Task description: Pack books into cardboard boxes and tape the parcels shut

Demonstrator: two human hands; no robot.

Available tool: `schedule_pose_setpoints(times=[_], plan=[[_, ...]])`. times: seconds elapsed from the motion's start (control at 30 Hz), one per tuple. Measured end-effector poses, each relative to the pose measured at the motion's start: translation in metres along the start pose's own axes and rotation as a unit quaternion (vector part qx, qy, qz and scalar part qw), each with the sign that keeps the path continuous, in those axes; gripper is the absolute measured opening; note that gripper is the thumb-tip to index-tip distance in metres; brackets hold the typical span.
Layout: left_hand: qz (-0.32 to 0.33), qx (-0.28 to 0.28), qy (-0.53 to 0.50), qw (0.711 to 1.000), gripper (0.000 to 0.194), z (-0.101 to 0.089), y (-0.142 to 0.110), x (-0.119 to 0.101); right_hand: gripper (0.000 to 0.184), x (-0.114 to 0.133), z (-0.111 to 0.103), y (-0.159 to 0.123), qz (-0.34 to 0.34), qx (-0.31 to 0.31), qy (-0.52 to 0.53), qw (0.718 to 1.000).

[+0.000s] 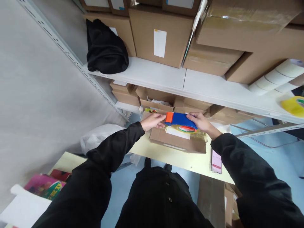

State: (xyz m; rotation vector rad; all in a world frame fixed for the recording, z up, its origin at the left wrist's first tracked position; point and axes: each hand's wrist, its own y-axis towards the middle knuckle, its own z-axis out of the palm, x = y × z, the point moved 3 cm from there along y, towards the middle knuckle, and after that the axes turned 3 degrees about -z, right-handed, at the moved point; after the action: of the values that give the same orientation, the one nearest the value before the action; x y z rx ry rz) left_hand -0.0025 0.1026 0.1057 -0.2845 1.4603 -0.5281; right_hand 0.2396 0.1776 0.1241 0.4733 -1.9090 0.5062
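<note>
My right hand is wrapped round the far right end of a blue tape dispenser with an orange front piece. A roll of clear yellowish tape with a red and white core sits in it. My left hand is at the orange end, fingers stretched out and thumb a little apart from them; whether a fingertip touches the dispenser or tape is too small to tell. Below both hands a cardboard box with a white label lies on the pale yellow table.
A phone lies on the table at right. A grey shelf crosses ahead, bearing cardboard boxes, a black cloth bundle, white rolls and a yellow tape roll. A white plastic bag is at left.
</note>
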Motion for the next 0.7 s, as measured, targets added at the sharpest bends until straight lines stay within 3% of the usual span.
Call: schedule_pose_setpoints(times=[0.17,0.27,0.4,0.57,0.7], plan=[[-0.074,0.057,-0.161,0.983,0.03,0.004,0.006,0.006,0.046,-0.008,-0.001,0.003,-0.001,0.01,0.008,1.0],[-0.082,0.048,-0.196,0.976,0.017,0.005,0.011,0.008,0.046,-0.012,-0.003,0.004,-0.005,0.013,0.03,0.999],[-0.072,0.016,-0.169,0.983,0.019,0.007,0.015,0.005,0.046,-0.008,-0.004,0.002,-0.011,0.005,0.033,0.999],[-0.059,0.024,-0.107,0.992,0.012,0.01,0.012,-0.002,0.049,-0.001,-0.004,-0.004,-0.007,0.0,0.042,0.999],[-0.044,-0.012,-0.046,0.998,0.012,0.013,0.011,-0.004,0.05,-0.001,-0.006,-0.006,-0.016,-0.005,0.039,0.999]])
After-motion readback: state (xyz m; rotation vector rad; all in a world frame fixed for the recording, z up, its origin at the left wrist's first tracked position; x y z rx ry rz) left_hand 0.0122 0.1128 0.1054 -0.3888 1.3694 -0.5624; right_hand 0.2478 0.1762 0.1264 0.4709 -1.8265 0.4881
